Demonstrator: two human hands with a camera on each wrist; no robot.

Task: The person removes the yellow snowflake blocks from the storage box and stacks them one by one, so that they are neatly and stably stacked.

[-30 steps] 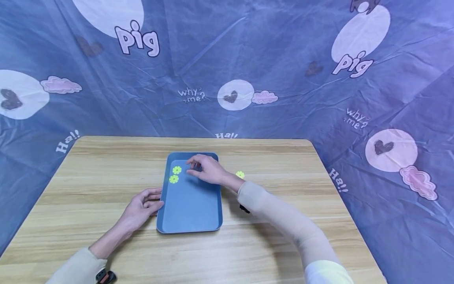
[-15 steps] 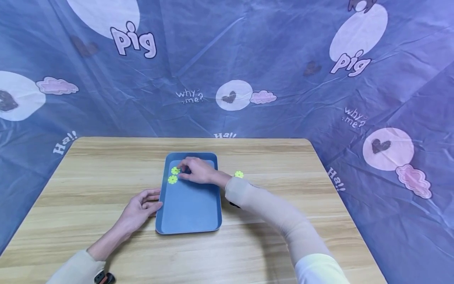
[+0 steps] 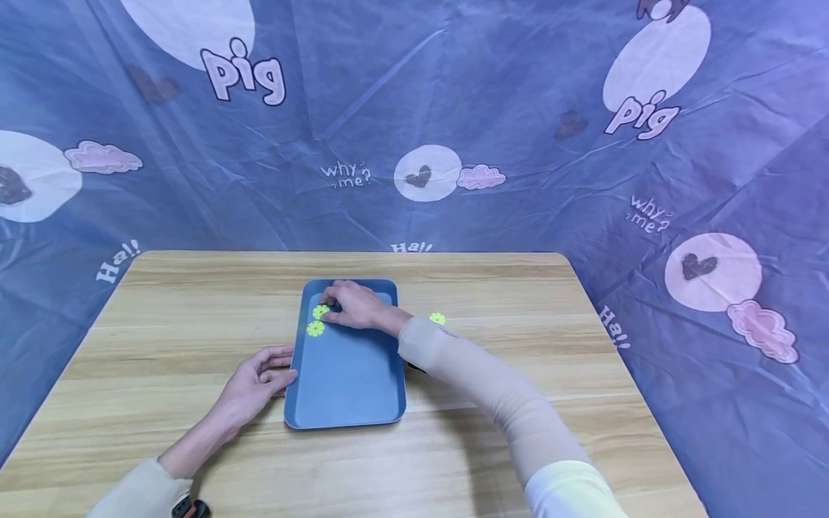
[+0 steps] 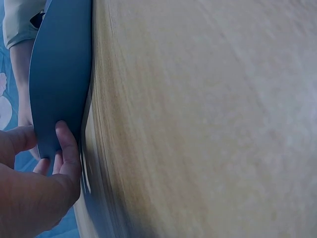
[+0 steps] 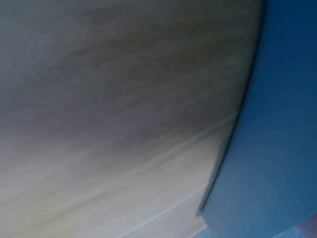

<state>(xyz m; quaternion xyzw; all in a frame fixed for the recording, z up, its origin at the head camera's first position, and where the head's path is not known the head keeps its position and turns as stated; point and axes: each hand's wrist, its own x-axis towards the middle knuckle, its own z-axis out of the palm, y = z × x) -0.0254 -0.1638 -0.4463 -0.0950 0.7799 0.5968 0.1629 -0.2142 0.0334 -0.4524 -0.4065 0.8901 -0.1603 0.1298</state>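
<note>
A blue rectangular tray (image 3: 346,381) lies on the wooden table. Two yellow-green notched plastic discs sit near its left side, an upper disc (image 3: 320,311) and a lower disc (image 3: 315,329). My right hand (image 3: 354,306) reaches into the tray from the right, its curled fingers and thumb around the upper disc and partly covering it. At the tray's left wall, my left hand (image 3: 249,386) holds the edge, thumb at the rim. The left wrist view shows its fingers (image 4: 68,148) against the outer wall. The right wrist view shows the tray's outer side (image 5: 277,124), but no disc.
Another yellow-green disc (image 3: 437,318) lies on the table (image 3: 492,288) to the right of the tray, just beyond the right sleeve. A blue printed cloth (image 3: 518,223) hangs behind and beside the table.
My right hand has moved left over the tray to the upper disc, its fingers drawing in around it. My left hand has stayed at the tray's edge.
</note>
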